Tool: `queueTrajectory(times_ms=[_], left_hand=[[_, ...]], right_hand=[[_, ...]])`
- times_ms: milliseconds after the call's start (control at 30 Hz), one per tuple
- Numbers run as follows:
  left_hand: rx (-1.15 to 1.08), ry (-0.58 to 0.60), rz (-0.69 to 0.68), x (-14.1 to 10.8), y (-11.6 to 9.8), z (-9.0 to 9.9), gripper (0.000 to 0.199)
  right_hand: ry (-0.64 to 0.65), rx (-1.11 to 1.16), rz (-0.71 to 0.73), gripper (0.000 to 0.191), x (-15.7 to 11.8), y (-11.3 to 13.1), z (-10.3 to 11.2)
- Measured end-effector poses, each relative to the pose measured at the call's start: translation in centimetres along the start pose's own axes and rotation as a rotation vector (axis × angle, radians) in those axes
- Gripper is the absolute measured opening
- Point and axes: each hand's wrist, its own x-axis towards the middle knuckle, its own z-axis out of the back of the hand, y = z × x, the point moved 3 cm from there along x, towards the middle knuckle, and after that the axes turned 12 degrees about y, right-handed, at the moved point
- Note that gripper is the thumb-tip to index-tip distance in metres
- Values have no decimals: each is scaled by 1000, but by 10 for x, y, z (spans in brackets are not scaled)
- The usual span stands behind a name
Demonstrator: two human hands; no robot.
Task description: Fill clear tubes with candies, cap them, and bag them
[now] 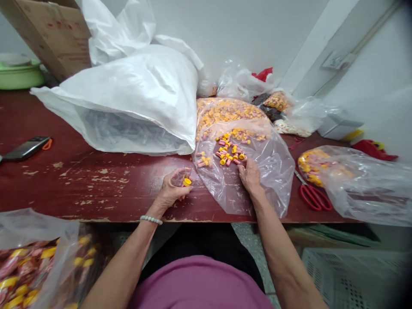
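My left hand point(175, 187) is closed around a small clear plastic container, over the bare table. A yellow-rimmed cap point(187, 182) shows at the container's end, beside my thumb. My right hand point(250, 176) rests over a clear plastic bag point(225, 193), its thumb and forefinger slightly apart at the edge of a loose group of small pink-wrapped pieces with yellow caps point(229, 160). Its fingertips are close to the nearest pieces; whether they touch one is too small to tell. Many more such pieces point(230, 110) fill the back of that bag.
Clear plastic parts lie inside a large white sack point(138, 86). On the right are red-handled scissors point(314, 198) and a bag of yellow pieces point(367, 189). A phone point(27, 148) lies left. Filled candy-like tubes point(25, 274) sit bagged at lower left, a crate point(350, 274) at lower right.
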Motion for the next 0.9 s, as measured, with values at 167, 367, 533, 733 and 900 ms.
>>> queueTrajectory(times_ms=[167, 367, 533, 733, 900], left_hand=[[-6, 9, 15, 1, -1, -1, 61], [42, 21, 33, -1, -4, -3, 62], [96, -2, 49, -1, -1, -2, 61], [114, 30, 20, 0, -4, -3, 53], [79, 50, 2, 1, -6, -4, 49]], right_hand=[[14, 387, -18, 34, -27, 21, 12], [229, 567, 470, 17, -67, 125, 4], [271, 476, 614, 22, -64, 162, -8], [320, 360, 685, 19, -54, 167, -5], [353, 334, 691, 18, -54, 170, -6]])
